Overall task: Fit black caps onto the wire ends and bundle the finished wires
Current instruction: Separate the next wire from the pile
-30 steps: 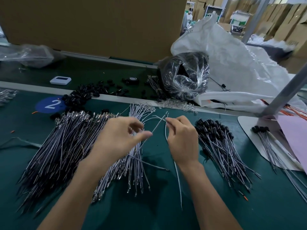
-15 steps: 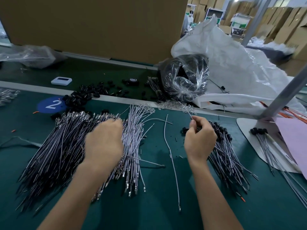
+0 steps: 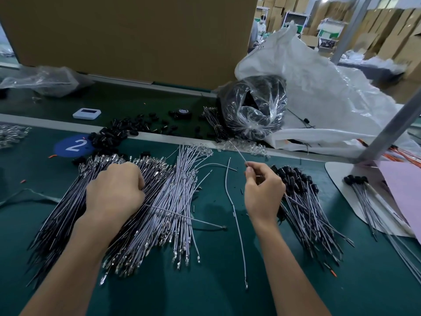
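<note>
Head view: left hand (image 3: 115, 190) lies knuckles-up on the uncapped wire heap (image 3: 159, 201), just nearside of the blue "2" disc (image 3: 73, 144), with its fingers curled under; whether it grips a wire cannot be told. Right hand (image 3: 262, 190), well right of the disc, pinches one thin wire (image 3: 240, 153) at the fingertips, beside the capped pile (image 3: 307, 201). Loose black caps (image 3: 109, 137) touch the disc's right edge. Judgement: pinch near the wire tip, push the cap on straight until seated, and lay capped ends aligned for bundling.
</note>
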{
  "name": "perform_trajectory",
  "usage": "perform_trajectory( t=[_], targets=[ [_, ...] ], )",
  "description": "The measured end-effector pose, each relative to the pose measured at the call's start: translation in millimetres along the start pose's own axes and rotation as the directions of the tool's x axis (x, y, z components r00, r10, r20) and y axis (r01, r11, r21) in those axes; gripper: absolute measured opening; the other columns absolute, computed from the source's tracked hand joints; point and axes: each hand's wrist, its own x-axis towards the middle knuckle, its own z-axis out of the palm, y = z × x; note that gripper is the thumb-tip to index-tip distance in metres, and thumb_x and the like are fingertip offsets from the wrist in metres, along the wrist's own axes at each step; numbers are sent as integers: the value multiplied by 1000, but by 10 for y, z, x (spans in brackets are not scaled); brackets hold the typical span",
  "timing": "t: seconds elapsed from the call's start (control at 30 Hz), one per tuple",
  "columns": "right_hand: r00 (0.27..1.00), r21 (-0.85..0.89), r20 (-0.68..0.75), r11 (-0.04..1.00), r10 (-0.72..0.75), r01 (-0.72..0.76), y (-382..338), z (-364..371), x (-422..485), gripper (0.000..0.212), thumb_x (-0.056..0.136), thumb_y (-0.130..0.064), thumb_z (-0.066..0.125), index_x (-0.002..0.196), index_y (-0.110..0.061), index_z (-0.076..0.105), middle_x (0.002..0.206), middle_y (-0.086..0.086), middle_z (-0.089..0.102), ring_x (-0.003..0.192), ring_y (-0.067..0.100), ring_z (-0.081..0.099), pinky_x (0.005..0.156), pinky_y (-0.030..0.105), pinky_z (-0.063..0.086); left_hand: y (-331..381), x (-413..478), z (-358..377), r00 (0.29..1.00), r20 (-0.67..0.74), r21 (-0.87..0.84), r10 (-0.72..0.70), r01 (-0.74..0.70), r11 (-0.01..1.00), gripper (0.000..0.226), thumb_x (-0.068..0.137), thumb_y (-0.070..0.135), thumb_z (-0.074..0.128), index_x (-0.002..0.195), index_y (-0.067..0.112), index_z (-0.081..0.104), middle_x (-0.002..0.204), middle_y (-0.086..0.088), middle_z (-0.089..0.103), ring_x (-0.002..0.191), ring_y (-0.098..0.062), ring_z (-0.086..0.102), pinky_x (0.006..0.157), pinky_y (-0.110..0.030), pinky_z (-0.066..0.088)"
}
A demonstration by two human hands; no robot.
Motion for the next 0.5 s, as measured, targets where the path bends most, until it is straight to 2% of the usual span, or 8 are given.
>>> perform_trajectory(
  t=[0.07,0.13,0.27,0.33,0.4,0.5],
  targets=[
    [1000,11,10,1000,-8,8,-5,3,-6,15,92,-8,62,98,-12,74,79,-6,69,72,8,63,66,15,47,11,1,6,999,32,12,18,-18,1000,10,86,17,69,91,26,71,90,1,69,83,-24,62,65,-29,44],
    [1000,30,18,999,-15,15,-16,7,-14,15,92,-8,62,97,-14,74,78,-9,68,71,5,62,64,12,46,25,-4,18,999,25,-34,37,-36,999,15,90,16,63,95,27,72,94,1,69,81,-23,61,66,-30,47],
    [999,123,51,992,-6,-1,-50,24,-33,13,91,-9,64,90,-19,73,74,-12,68,67,4,63,63,11,47,131,-32,-7,974,-180,-157,135,-164,974,14,91,17,64,91,27,74,99,2,68,83,-21,59,73,-33,51],
    [995,152,93,988,-17,3,-62,29,-47,12,90,-10,66,86,-21,72,73,-11,69,67,5,64,64,13,49,191,-39,-10,961,-220,-177,168,-209,962,13,90,15,67,93,25,73,99,0,68,85,-23,60,75,-35,51],
    [991,160,128,987,-32,11,-67,28,-65,14,89,-10,67,84,-23,71,71,-11,69,66,3,64,63,12,49,191,-33,16,979,-139,-80,148,-160,984,13,90,18,67,100,25,69,100,0,68,86,-24,62,72,-33,49],
    [988,173,154,985,-25,-2,-65,27,-75,15,90,-10,67,82,-22,71,68,-11,69,62,0,62,60,10,46,77,-31,60,995,72,195,64,-77,978,21,89,35,68,105,24,61,94,3,57,80,-22,55,67,-30,41]
  ],
)
